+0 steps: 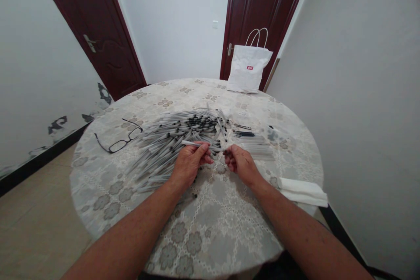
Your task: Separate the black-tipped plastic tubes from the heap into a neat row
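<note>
On the near side of the heap of tubes [154,151], the left hand [187,164] pinched one slim pale tube [190,143] between thumb and fingers, its free end pointing left over the heap. The tube was probably light, fairly stiff and smooth enough to roll, so a mid-length pinch seemed best. At the heap's near right, the right hand [242,164] had its fingers curled in, closed on a small dark piece [225,152] too tiny to identify. Both forearms angled inward, fingertips facing each other. Eyeglasses [113,152] lay left of the heap; a paper bag [247,76] stood well beyond it.
</note>
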Action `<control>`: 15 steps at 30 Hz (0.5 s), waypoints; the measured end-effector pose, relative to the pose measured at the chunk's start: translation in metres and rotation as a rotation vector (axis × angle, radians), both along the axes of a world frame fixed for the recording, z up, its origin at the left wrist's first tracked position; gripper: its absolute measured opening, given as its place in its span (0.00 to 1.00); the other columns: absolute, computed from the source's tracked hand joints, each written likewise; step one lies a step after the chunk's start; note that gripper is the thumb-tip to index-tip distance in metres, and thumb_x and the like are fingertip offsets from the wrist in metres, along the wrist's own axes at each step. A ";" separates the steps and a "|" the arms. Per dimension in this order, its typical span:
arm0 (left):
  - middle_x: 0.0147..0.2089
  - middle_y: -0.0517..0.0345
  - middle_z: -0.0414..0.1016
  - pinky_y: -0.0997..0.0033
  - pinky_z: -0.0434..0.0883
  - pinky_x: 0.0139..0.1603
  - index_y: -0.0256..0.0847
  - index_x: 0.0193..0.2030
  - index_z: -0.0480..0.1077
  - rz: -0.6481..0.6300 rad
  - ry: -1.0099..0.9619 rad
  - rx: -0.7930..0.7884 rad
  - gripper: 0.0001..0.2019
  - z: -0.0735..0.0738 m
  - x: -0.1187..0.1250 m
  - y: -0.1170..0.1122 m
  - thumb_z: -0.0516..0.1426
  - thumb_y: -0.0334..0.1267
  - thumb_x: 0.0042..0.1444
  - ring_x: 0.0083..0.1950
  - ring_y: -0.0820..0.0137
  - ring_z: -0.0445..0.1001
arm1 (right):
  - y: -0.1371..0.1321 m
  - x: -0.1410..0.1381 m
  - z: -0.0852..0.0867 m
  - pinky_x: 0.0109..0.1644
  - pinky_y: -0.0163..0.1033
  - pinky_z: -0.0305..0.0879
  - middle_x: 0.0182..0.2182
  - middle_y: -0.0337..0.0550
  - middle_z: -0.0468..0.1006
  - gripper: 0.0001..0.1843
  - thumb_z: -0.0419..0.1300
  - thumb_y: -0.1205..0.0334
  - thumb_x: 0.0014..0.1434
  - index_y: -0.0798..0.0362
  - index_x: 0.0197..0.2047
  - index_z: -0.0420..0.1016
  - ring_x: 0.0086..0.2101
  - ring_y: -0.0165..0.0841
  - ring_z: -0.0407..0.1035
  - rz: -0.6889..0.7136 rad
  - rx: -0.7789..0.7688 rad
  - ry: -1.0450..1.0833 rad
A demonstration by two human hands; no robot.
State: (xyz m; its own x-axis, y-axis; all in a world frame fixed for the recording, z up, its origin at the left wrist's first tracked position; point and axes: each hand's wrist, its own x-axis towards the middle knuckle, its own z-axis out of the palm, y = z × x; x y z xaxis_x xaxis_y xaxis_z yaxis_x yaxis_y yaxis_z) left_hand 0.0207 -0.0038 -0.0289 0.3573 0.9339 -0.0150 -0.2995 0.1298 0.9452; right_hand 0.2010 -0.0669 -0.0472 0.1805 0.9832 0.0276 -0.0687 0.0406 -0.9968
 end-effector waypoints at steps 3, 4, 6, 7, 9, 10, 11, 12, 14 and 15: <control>0.33 0.58 0.77 0.71 0.76 0.33 0.37 0.44 0.76 -0.009 0.009 0.005 0.20 0.000 -0.001 0.000 0.67 0.50 0.52 0.26 0.74 0.75 | 0.001 0.000 0.001 0.22 0.32 0.56 0.24 0.38 0.72 0.24 0.56 0.40 0.64 0.53 0.33 0.74 0.20 0.26 0.62 0.013 0.012 -0.089; 0.33 0.59 0.76 0.71 0.76 0.33 0.37 0.44 0.76 -0.011 0.008 0.005 0.20 0.000 -0.001 0.000 0.66 0.50 0.53 0.26 0.74 0.75 | 0.001 0.000 0.001 0.22 0.31 0.56 0.24 0.38 0.72 0.22 0.57 0.41 0.63 0.53 0.33 0.73 0.20 0.26 0.62 0.012 0.031 -0.109; 0.33 0.59 0.76 0.70 0.76 0.33 0.37 0.44 0.76 -0.011 -0.003 0.005 0.19 0.000 -0.001 0.000 0.66 0.50 0.53 0.26 0.73 0.75 | 0.000 -0.001 0.003 0.22 0.31 0.57 0.27 0.37 0.74 0.16 0.62 0.46 0.61 0.52 0.38 0.74 0.21 0.25 0.62 0.003 0.067 -0.093; 0.32 0.59 0.76 0.70 0.76 0.33 0.37 0.43 0.76 -0.009 -0.010 0.005 0.19 0.001 0.000 0.000 0.66 0.50 0.53 0.26 0.74 0.75 | -0.001 -0.001 0.004 0.22 0.31 0.57 0.29 0.37 0.75 0.16 0.63 0.48 0.60 0.51 0.43 0.73 0.21 0.24 0.62 0.003 0.078 -0.061; 0.32 0.59 0.76 0.71 0.76 0.32 0.36 0.43 0.76 -0.007 -0.021 0.003 0.19 0.001 0.000 0.000 0.66 0.50 0.53 0.26 0.74 0.75 | -0.001 -0.001 0.004 0.21 0.30 0.56 0.33 0.37 0.77 0.22 0.63 0.47 0.60 0.48 0.53 0.70 0.20 0.24 0.63 0.010 0.070 0.013; 0.32 0.59 0.76 0.71 0.76 0.32 0.36 0.43 0.76 -0.006 -0.021 -0.001 0.19 0.002 0.000 -0.001 0.67 0.50 0.53 0.26 0.74 0.75 | -0.001 -0.001 0.004 0.21 0.30 0.55 0.33 0.38 0.78 0.23 0.60 0.45 0.61 0.47 0.55 0.69 0.20 0.25 0.63 0.013 0.054 0.036; 0.32 0.59 0.76 0.71 0.76 0.32 0.36 0.43 0.76 -0.006 -0.018 -0.005 0.19 0.002 0.001 -0.001 0.67 0.50 0.53 0.26 0.73 0.75 | -0.001 -0.001 0.003 0.20 0.30 0.55 0.32 0.38 0.78 0.24 0.57 0.42 0.63 0.48 0.55 0.69 0.19 0.25 0.63 0.012 0.037 0.043; 0.33 0.59 0.76 0.70 0.76 0.32 0.37 0.43 0.76 -0.005 -0.011 -0.010 0.19 0.002 0.001 -0.001 0.67 0.50 0.52 0.26 0.73 0.75 | -0.001 0.000 0.002 0.20 0.31 0.55 0.31 0.39 0.78 0.23 0.55 0.40 0.64 0.49 0.52 0.71 0.19 0.25 0.63 0.011 0.023 0.032; 0.33 0.59 0.77 0.70 0.76 0.32 0.37 0.44 0.76 -0.005 0.007 -0.014 0.20 0.002 0.001 -0.001 0.67 0.50 0.52 0.26 0.73 0.75 | 0.001 0.001 0.001 0.21 0.31 0.56 0.27 0.39 0.76 0.23 0.54 0.39 0.65 0.52 0.41 0.74 0.19 0.25 0.63 0.015 0.015 -0.036; 0.33 0.59 0.77 0.70 0.76 0.32 0.37 0.44 0.76 -0.006 0.013 -0.013 0.20 0.002 0.001 -0.002 0.67 0.50 0.52 0.26 0.73 0.75 | 0.001 0.001 0.000 0.22 0.32 0.56 0.25 0.39 0.75 0.23 0.55 0.40 0.65 0.53 0.36 0.74 0.19 0.25 0.63 0.019 0.020 -0.074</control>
